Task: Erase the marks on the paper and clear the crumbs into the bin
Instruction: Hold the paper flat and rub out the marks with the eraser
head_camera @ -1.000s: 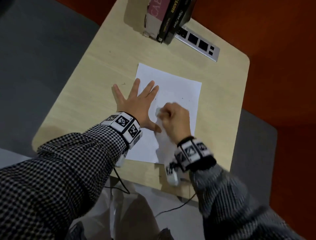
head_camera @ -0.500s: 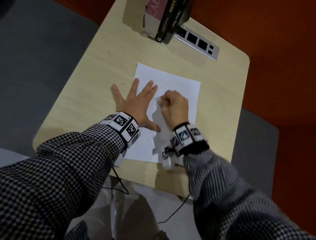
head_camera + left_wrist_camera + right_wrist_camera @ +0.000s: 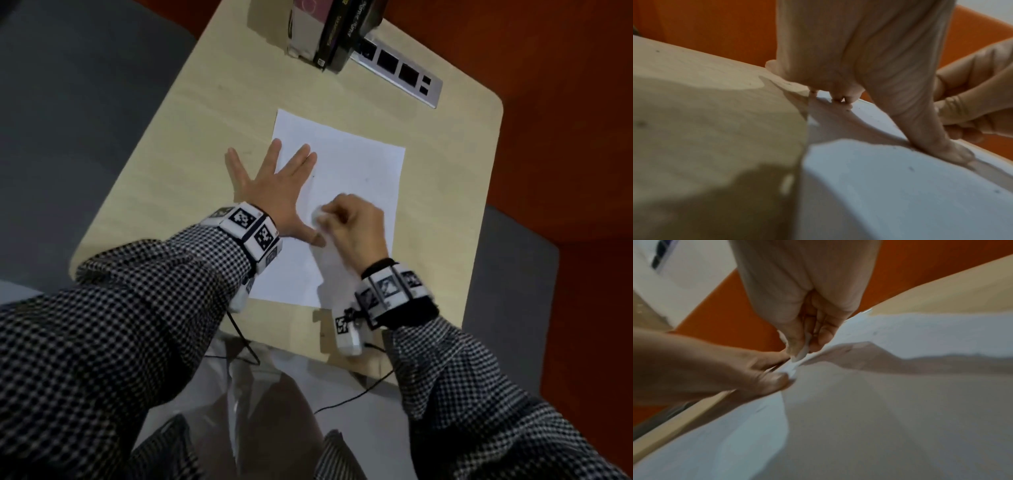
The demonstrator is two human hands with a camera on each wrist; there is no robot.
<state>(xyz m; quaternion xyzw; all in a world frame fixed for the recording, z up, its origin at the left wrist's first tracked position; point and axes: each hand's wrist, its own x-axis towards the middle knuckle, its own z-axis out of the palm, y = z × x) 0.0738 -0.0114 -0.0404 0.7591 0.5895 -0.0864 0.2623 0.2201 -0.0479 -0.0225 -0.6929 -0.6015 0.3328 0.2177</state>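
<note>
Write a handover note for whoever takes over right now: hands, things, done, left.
Left hand: flat, fingers spread, pressing the white paper sheet onto the light wooden table.
Right hand: pinching a small white eraser, rubbing beside the left thumb.
Done: no clear pencil marks visible; dark crumbs dot the sheet.
Left: finish rubbing, clear the crumbs. No bin in view.

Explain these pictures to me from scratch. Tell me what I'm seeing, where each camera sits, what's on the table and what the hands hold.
No machine here: a person works with bare hands. One camera is worn on the head, one on each wrist. On the wooden table lies a white sheet of paper, with books and a socket strip at the far edge. The left hand lies flat, fingers spread, pressing the paper down. The right hand pinches a small white eraser against the sheet.
</note>
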